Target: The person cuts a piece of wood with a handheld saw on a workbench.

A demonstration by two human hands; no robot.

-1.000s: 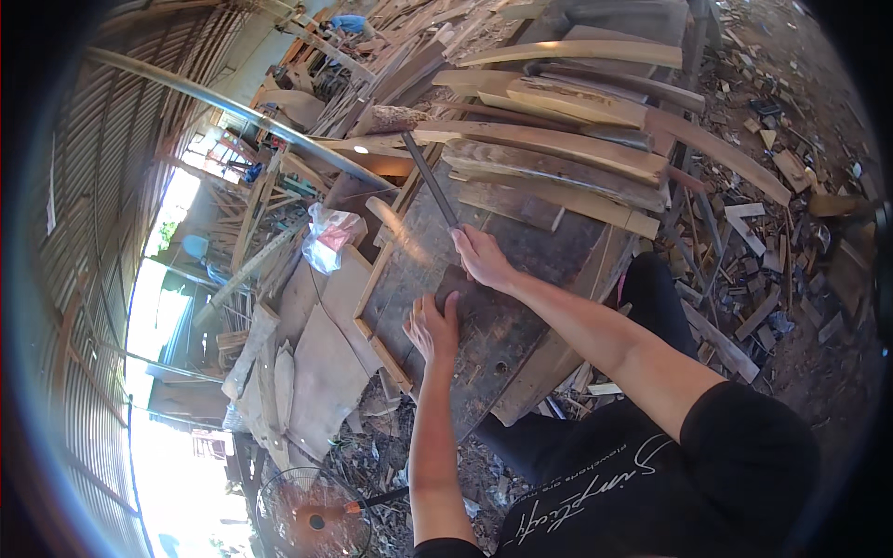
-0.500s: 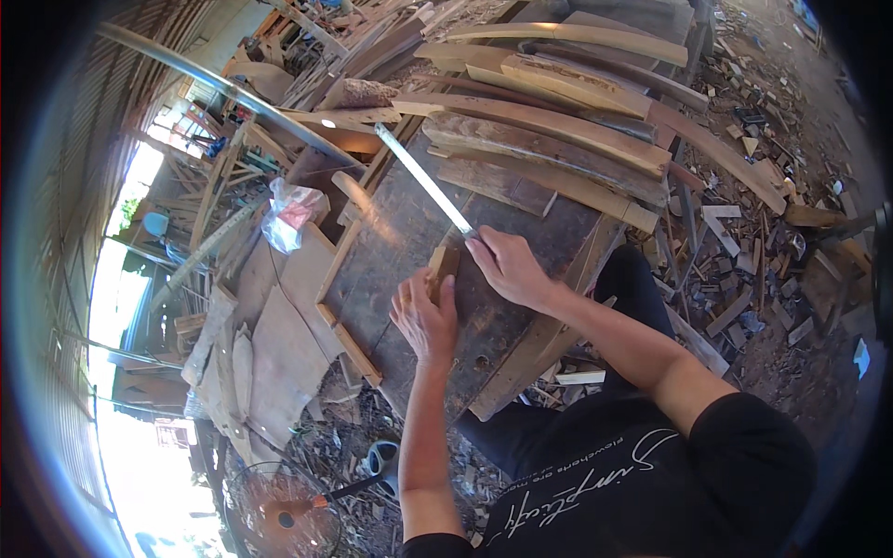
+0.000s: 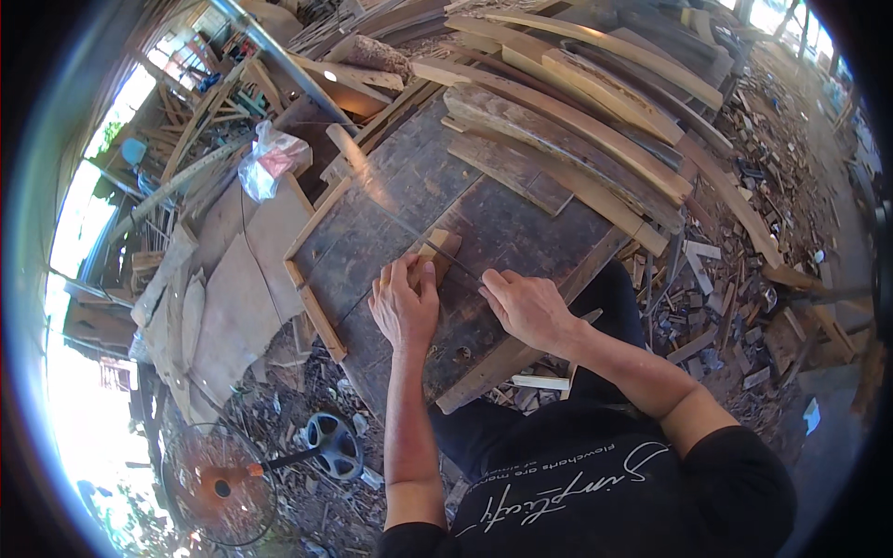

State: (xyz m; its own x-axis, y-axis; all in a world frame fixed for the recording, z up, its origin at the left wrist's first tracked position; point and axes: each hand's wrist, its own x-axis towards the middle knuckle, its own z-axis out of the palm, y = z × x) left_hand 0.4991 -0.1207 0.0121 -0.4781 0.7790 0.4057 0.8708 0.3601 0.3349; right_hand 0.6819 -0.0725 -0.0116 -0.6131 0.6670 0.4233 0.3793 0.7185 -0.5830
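My left hand [image 3: 406,302] is closed around a small wooden block [image 3: 430,249], pressing it against the dark worktable [image 3: 409,186]. In my right hand [image 3: 532,309] is the near end of a long, narrow metal blade [image 3: 406,228]; the fingers hide its grip. Seen nearly edge-on as a thin dark line, the blade slants across the block, just past the left fingertips. Whether it touches the wood or lies slightly above it, I cannot tell.
Several long curved wooden pieces [image 3: 558,112] are stacked across the table's far side. A wooden strip [image 3: 316,312] edges its left. Beyond lie brown sheets [image 3: 246,316] and a clear plastic bag [image 3: 274,158]. A fan [image 3: 221,485] stands lower left; wood offcuts [image 3: 726,316] litter the ground right.
The blade has swung from pointing up and away, its bright face showing, to lying edge-on across the block. My right hand has come lower; the whole view has shifted.
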